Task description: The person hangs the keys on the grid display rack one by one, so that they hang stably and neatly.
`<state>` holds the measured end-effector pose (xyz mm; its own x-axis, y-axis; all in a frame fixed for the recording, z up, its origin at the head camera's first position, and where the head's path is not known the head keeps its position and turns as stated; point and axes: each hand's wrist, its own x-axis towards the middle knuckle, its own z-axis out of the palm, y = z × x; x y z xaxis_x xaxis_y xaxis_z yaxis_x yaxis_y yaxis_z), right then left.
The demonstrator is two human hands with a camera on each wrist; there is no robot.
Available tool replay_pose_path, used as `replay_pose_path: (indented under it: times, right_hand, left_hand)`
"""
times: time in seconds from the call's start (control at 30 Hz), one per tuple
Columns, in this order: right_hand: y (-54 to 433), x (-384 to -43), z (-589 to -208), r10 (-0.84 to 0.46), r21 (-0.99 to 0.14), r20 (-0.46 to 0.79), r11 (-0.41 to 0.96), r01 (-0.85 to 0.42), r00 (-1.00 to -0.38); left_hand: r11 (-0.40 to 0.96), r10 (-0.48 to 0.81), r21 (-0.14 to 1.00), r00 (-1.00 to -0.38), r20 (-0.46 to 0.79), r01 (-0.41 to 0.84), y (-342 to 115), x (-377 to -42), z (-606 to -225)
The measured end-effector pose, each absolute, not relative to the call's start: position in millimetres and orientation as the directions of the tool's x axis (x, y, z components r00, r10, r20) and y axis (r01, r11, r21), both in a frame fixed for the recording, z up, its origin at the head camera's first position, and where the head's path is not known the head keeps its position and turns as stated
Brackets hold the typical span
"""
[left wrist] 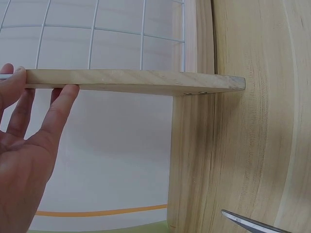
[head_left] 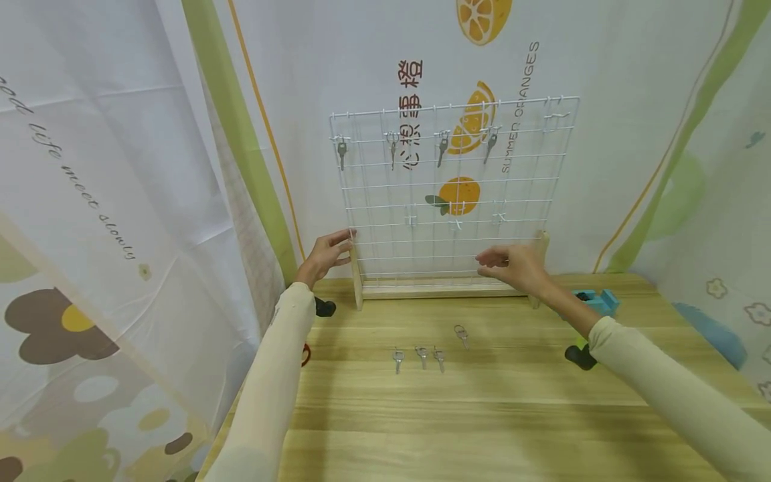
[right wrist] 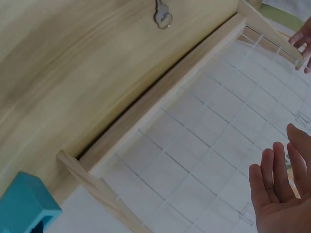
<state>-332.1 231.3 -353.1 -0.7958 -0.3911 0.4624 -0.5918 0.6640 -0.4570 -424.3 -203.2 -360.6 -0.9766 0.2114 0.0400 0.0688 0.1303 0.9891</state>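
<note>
A white wire grid rack stands upright on a wooden base at the back of the table. My left hand grips the rack's left wooden side post, thumb on one face and fingertips on the other. In front of the grid's lower right part hovers my right hand, fingers loosely bent and holding nothing. Several keys hang from hooks along the grid's upper row. Bare white hooks sit lower down. Several more keys, some with rings, lie on the table before the rack.
A teal block-like object lies right of the rack, with a black object nearer. Another black object and a red loop are by the left forearm. A printed curtain hangs close behind the rack.
</note>
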Motion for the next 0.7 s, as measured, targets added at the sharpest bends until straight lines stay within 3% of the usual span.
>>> replay_pose_path:
  times: [0.7]
  right_hand:
    - [219.9,-333.9,-438.6,-0.444,-0.546,0.323,0.634,-0.548,-0.836]
  left_hand:
    - [0.111,0.211,0.992,-0.977,0.043,0.068,-203.4,-426.7,-361.4]
